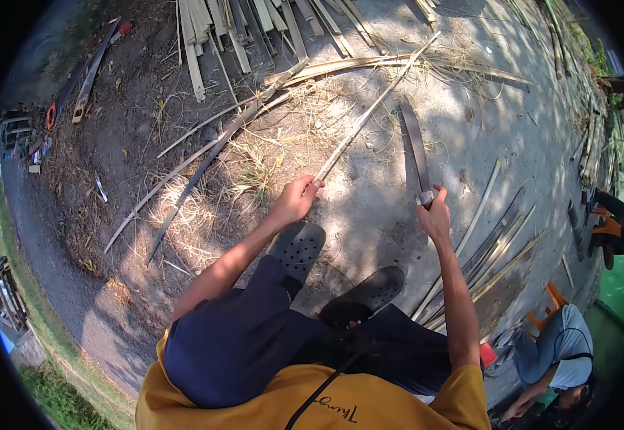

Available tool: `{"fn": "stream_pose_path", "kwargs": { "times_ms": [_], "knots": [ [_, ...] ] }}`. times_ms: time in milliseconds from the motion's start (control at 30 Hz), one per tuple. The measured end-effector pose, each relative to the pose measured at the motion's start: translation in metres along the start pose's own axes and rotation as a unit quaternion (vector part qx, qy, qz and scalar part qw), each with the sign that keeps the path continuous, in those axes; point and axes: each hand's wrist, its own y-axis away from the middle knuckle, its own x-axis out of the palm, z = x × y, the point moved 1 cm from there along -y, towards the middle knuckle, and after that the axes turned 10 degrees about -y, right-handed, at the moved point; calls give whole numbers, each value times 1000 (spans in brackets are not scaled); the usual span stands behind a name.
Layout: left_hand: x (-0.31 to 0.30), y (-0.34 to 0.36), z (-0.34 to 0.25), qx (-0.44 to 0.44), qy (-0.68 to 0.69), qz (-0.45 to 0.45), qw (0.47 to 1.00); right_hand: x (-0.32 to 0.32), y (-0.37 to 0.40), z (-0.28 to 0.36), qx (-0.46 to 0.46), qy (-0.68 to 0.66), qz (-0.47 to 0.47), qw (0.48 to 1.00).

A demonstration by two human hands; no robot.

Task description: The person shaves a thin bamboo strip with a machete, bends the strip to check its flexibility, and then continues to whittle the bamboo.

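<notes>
My left hand is closed around the near end of a long, thin bamboo strip, which slants away up and to the right. In my right hand is the handle of a long machete, its dark blade pointing away from me. Blade and strip are apart, with bare ground between them. Pale fibre shavings lie on the ground ahead of my left hand. Below my hands are my two dark clogs.
Split bamboo strips are piled at the top, with longer ones across the ground. More strips lie right of my right arm. A saw lies at far left. Another person sits at lower right near an orange chair.
</notes>
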Motion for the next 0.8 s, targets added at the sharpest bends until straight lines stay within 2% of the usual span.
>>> {"fn": "stream_pose_path", "kwargs": {
  "times_ms": [100, 167, 200, 233, 267, 300, 333, 367, 433, 500, 533, 567, 633, 667, 800],
  "knots": [
    [1, -2, -6, -17, -42, 11, 999, 1, -12, -1, 13, -43, 15, 999],
    [10, -5, -2, 44, -38, -18, 998, -2, -13, 1, 24, -75, 30, 996],
    [14, -5, 1, 45, -37, -16, 998, -7, -10, 0, 52, -157, 23, 986],
    [18, -5, -1, -43, 105, 57, 992, -13, -5, 8, 80, -237, 15, 968],
    [20, -4, -1, -131, 244, 128, 952, -15, 1, 5, 82, -237, 13, 968],
    [16, -6, -6, -131, 243, 128, 953, -17, 10, 2, 59, -287, 14, 956],
    [15, -4, -11, -162, 292, 154, 930, -20, 18, -3, 40, -334, 15, 942],
    [17, -5, -15, -193, 342, 181, 902, -23, 21, -7, 46, -330, 14, 943],
    [28, -8, -14, -180, 345, 186, 902, -26, 35, -9, -11, -313, 44, 949],
    [41, -17, -16, -145, 300, 156, 930, -12, 33, -14, -98, -187, 42, 976],
    [52, -20, -15, -75, 225, 115, 964, -8, 39, 2, -108, -141, 59, 982],
    [60, -21, -12, -75, 223, 119, 965, -1, 46, 20, -119, -96, 78, 985],
    [67, -18, -16, 13, 124, 81, 989, 25, 53, 33, -131, -92, 91, 983],
    [66, -15, -19, 2, 133, 101, 986, 38, 56, 37, -148, -86, 106, 980],
    [62, -11, -10, -28, 141, 119, 982, 74, 63, 43, -118, -55, 140, 982]
  ]
}}
